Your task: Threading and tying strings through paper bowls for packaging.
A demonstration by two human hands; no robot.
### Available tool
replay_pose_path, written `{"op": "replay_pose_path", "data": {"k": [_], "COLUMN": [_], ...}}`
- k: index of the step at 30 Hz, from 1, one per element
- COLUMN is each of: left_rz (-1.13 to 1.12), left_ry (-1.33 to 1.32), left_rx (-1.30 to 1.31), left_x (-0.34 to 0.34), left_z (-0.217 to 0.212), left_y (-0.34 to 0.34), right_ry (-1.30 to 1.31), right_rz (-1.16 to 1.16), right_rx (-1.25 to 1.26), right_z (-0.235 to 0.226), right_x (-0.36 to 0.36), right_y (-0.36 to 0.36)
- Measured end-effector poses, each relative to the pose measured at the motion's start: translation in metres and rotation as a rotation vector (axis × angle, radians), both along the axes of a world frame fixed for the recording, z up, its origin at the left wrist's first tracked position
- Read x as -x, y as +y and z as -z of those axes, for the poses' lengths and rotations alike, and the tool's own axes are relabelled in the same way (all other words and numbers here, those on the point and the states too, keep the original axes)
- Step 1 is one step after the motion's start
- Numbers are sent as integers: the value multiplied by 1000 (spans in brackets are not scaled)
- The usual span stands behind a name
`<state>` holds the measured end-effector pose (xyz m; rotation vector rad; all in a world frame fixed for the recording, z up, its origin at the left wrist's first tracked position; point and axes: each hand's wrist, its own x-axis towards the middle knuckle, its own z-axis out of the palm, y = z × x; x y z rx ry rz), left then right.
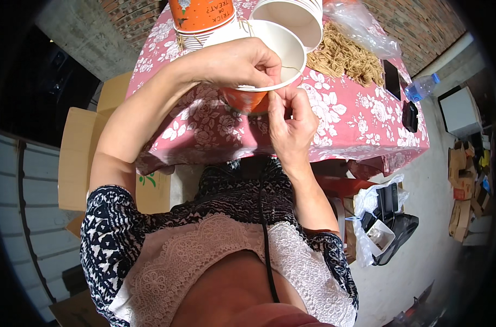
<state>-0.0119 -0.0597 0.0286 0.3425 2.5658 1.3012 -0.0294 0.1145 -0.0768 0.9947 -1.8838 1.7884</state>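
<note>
A paper bucket (248,101), orange outside and white inside, is tilted at the table's near edge with its mouth facing up. My left hand (240,62) reaches over its rim, fingers closed in a pinch on a thin tan cord (291,67) that runs across the inside wall. Just outside the same rim, my right hand (293,121) is closed, thumb and fingertips pressed together against the bucket. What lies between those fingertips is hidden. Beyond the bucket, to the right, spreads a heap of tan cords (343,54).
Stacked orange buckets (201,15) and a stack of white-lined buckets (289,22) stand farther back on the flowered tablecloth (376,117). Clear plastic (362,24), a phone (391,79), a black case (409,116) and a bottle (421,87) are right. Cardboard (76,158) stands left.
</note>
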Motion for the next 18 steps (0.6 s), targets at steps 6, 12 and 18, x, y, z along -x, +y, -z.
{"op": "replay_pose_path", "data": {"k": [6,12,18], "left_rz": [-155,-306,-358], "left_ry": [111,136,123], "left_rx": [-49,-186,-495], "left_x": [0,-4,-11], "left_z": [9,3,-4], "left_y": [-8,-8,10], "right_ry": [-174,-8,110], "right_rz": [-112,3,-61], "right_rx": [-44,-187,-112], "right_z": [-7,-24,-33], "right_x": [1,7,17], "right_y": [17,25,23]}}
